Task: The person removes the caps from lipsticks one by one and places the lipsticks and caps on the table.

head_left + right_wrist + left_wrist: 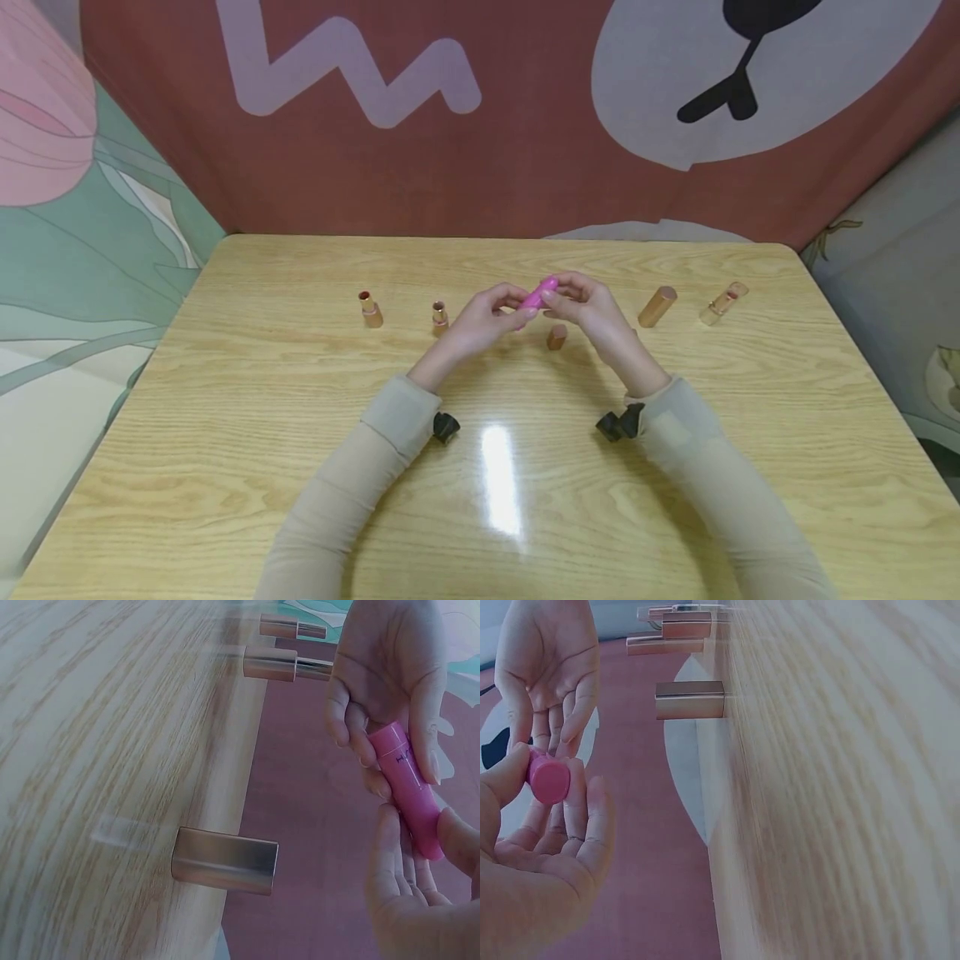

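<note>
Above the far middle of the table, both hands hold a pink lip balm tube (534,298), one at each end. My left hand (480,323) pinches its near left end between thumb and fingers. The far right end is pinched by my right hand (596,317). In the right wrist view the pink tube (409,787) shows dark lettering and a seam near the left hand's end. A short copper-coloured cap (557,337) stands on the table just below the hands. Beside the left hand is an uncapped lipstick (440,319), its lower part partly hidden.
Another uncapped lipstick (371,310) with a red tip stands further left. To the right stand a tall copper-coloured tube (657,307) and a lipstick with a clear cap (722,304). The wooden table (225,417) ends at a red patterned backdrop (450,183).
</note>
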`<state>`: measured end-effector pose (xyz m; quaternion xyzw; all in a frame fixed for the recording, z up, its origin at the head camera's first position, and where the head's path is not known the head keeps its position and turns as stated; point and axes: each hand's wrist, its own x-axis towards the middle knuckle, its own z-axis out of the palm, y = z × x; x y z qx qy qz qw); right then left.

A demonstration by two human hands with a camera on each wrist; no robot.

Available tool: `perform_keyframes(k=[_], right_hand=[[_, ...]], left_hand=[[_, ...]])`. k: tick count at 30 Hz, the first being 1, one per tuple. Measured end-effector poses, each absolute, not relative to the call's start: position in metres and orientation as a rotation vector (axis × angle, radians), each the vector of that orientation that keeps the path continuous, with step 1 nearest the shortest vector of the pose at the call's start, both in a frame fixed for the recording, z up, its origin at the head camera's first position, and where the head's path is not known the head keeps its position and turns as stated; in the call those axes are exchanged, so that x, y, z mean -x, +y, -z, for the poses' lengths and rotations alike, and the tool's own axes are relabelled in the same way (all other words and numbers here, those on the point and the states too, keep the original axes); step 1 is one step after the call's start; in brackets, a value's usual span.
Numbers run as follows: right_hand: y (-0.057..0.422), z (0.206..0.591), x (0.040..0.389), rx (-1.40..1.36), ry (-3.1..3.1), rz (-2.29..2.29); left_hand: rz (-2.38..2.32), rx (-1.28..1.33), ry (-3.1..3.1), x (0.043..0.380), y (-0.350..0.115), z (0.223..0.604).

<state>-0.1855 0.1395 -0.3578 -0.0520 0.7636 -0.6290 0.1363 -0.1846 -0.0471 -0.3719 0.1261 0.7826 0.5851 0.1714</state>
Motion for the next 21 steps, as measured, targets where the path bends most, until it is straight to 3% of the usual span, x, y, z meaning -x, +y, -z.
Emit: perform_keyframes(k=[21], right_hand=[[0.1474, 0.3531, 0.1859, 0.180, 2.040, 2.019]], left_hand=[[-1.661, -0.451, 2.184, 0.1840, -0.0529, 0.3772]])
